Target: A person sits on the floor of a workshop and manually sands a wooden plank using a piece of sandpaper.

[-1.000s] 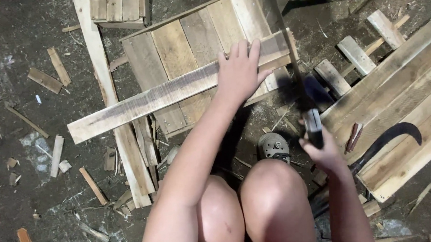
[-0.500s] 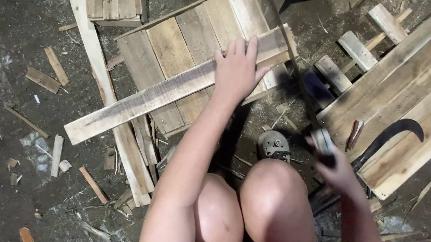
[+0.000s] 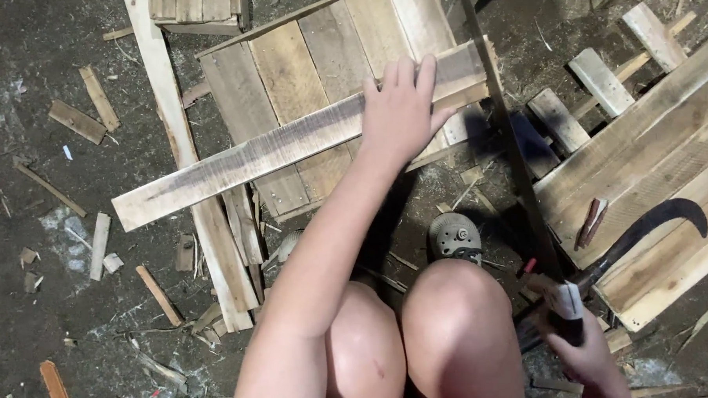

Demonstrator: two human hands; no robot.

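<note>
Dark dirt ground [image 3: 52,311] is littered with splinters and offcuts. Beyond the grip lies a weathered slatted pallet panel [image 3: 303,75]; across it rests 1 long grey plank [image 3: 289,146], rough-sawn, scorched dark in patches. Left hand [image 3: 402,111] presses flat on the plank, fingers spread, not clenched. Right hand [image 3: 583,348] is clenched around a handsaw [image 3: 509,139] handle, its thin blade crossing the plank's far end. Right of that grip, 1 curved sickle [image 3: 653,224] lies on boards.
</note>
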